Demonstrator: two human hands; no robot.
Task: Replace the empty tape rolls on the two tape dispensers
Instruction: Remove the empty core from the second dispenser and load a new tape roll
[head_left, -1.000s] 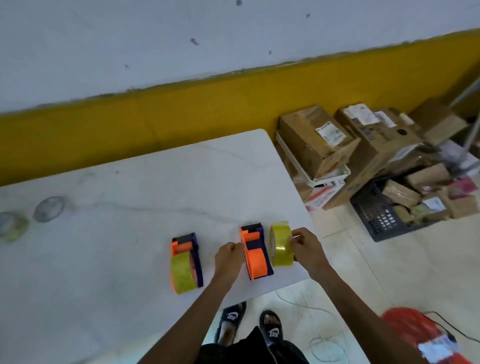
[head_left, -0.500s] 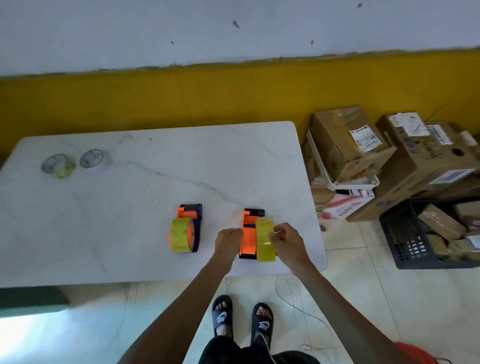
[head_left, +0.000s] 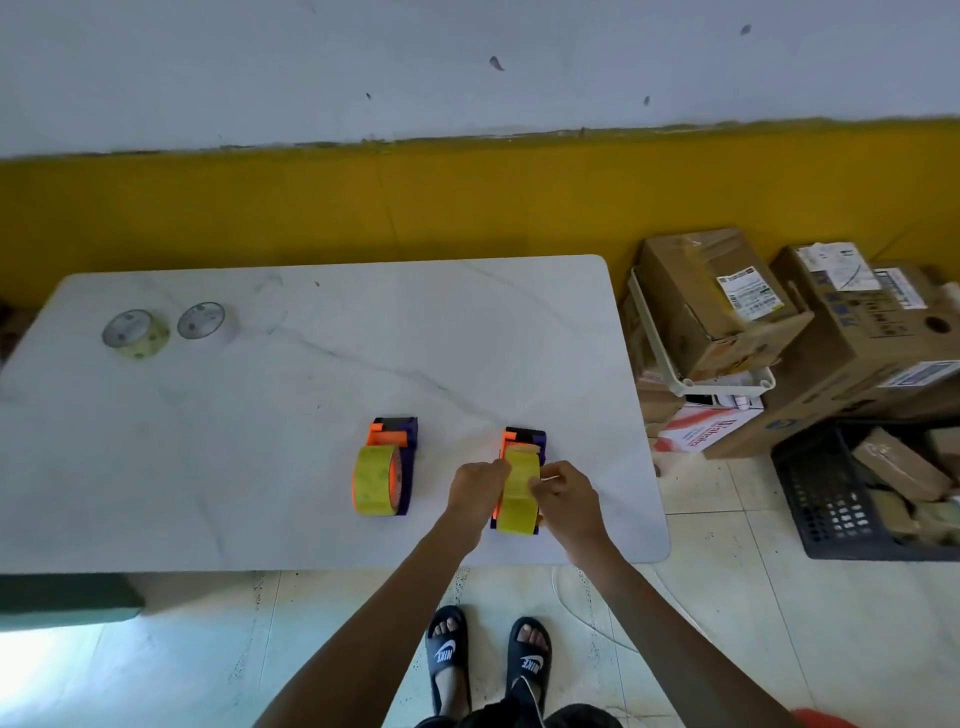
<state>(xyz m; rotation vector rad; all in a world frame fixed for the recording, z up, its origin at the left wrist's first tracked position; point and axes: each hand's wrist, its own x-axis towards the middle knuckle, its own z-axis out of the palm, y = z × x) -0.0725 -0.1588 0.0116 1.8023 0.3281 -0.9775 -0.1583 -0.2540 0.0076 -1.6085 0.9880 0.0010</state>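
Observation:
Two orange and purple tape dispensers stand on the white marble table (head_left: 260, 415). The left dispenser (head_left: 397, 441) carries a full yellow tape roll (head_left: 373, 480) and nobody touches it. On the right dispenser (head_left: 527, 439) sits a second yellow tape roll (head_left: 518, 491), over the orange wheel. My left hand (head_left: 475, 491) grips that dispenser's left side. From the right, my right hand (head_left: 563, 496) pinches the yellow roll. Two nearly empty tape rolls (head_left: 136, 332) (head_left: 202, 321) lie flat at the table's far left.
Cardboard boxes (head_left: 717, 301) and a white tray are stacked on the floor right of the table. A black crate (head_left: 831, 493) with small parcels stands nearer. The table's front edge is just before my sandalled feet. A dark green object lies low at the left.
The yellow roll has gone from beside the right dispenser onto its wheel, carried leftward by my right hand. My left hand stayed on the dispenser. The camera tilted down and left.

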